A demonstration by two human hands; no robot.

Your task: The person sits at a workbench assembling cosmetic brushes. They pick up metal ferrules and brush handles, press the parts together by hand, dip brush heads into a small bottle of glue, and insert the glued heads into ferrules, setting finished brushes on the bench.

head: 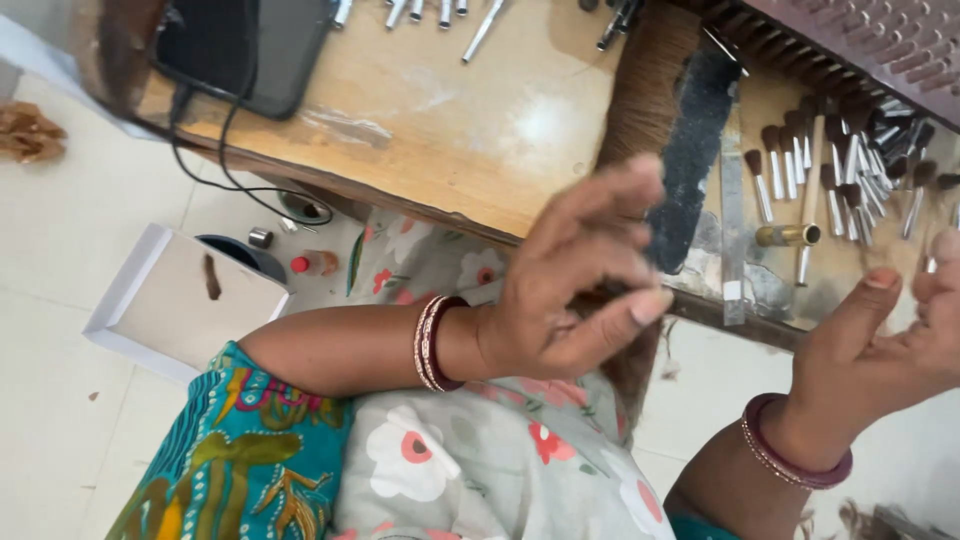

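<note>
The left hand [570, 290] is seen just off the front edge of the low wooden bench [440, 130], fingers loosely curled and pressed towards the thumb; a tuft of brown bristle hair [630, 370] hangs below the fingers, but whether it is pinched cannot be told. The right hand [900, 335] is raised near the bench's right front edge, thumb extended and fingers partly out of view; its grip cannot be told.

A long bundle of brown bristle hair [645, 90] lies across the bench beside a dark flat abrasive strip [690, 150]. Small brown-tipped brushes with metal ferrules [830, 170] are scattered towards the right end, with a brass-coloured metal tube [788, 235] near the front edge. A black phone [250, 50] rests at the left end. A white open box [170, 300] stands on the floor.
</note>
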